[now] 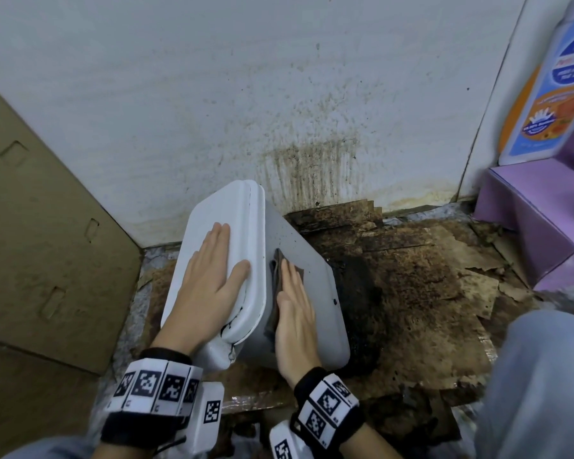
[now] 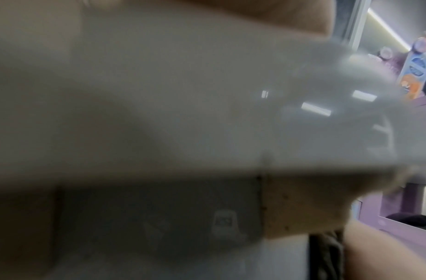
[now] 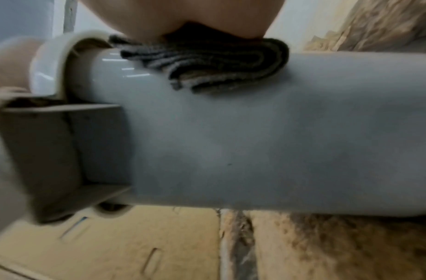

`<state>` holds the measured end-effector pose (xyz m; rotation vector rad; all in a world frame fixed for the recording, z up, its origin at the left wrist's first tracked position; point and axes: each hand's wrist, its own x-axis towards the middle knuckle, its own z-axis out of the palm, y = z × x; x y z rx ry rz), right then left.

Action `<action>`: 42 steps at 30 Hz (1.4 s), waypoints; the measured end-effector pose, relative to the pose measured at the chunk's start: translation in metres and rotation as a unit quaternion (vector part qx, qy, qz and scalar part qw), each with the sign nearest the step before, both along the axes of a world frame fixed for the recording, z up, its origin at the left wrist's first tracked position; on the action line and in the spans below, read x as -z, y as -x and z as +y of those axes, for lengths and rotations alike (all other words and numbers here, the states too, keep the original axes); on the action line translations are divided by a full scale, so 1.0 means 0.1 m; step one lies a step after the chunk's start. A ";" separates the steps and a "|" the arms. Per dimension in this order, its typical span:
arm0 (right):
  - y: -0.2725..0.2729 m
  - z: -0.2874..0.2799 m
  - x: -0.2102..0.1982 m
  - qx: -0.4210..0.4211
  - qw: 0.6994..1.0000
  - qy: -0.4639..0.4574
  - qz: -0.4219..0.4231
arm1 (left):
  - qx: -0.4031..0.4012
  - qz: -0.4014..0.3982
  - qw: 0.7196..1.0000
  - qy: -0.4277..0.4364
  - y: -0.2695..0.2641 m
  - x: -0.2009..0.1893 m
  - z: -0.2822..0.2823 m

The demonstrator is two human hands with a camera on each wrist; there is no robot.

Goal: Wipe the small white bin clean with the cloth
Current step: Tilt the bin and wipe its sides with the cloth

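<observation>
The small white bin (image 1: pixel 315 286) is tipped over to the right on the dirty floor, its lid (image 1: pixel 242 220) facing left and up. My left hand (image 1: pixel 212 263) lies flat on the lid with straight fingers. My right hand (image 1: pixel 294 303) presses a folded dark grey cloth (image 1: pixel 276 270) flat against the bin's side wall, just right of the lid rim. In the right wrist view the cloth (image 3: pixel 207 62) is bunched in folds under the palm on the bin's grey-white wall (image 3: pixel 255 142). The left wrist view is filled by the blurred lid (image 2: pixel 183 94).
Stained, torn cardboard (image 1: pixel 421 266) covers the floor under and right of the bin. A spattered white wall (image 1: pixel 246 94) stands close behind. A brown cardboard box (image 1: pixel 40 226) stands at the left, purple boxes (image 1: pixel 531 213) at the right, and my knee (image 1: pixel 540 376) at the lower right.
</observation>
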<state>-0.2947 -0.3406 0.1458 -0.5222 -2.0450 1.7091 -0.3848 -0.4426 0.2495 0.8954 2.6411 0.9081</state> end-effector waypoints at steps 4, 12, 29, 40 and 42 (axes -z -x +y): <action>-0.11 0.12 0.22 -0.003 0.997 -0.079 0.023 | 0.002 0.003 1.000 -0.003 -0.02 0.00 0.01; -0.31 0.41 1.03 0.066 0.995 0.005 -0.069 | 0.005 -0.003 1.000 -0.023 -0.05 -0.02 0.01; -0.03 -0.04 0.01 0.035 0.997 0.068 -0.021 | 0.001 0.013 1.000 -0.013 0.02 0.04 0.01; -0.20 0.27 0.47 -0.022 0.992 -0.124 0.001 | 0.001 0.010 1.000 -0.024 0.02 0.04 -0.03; -0.23 0.31 0.68 0.002 0.996 -0.093 -0.011 | 0.006 0.011 1.000 -0.028 0.02 0.04 -0.03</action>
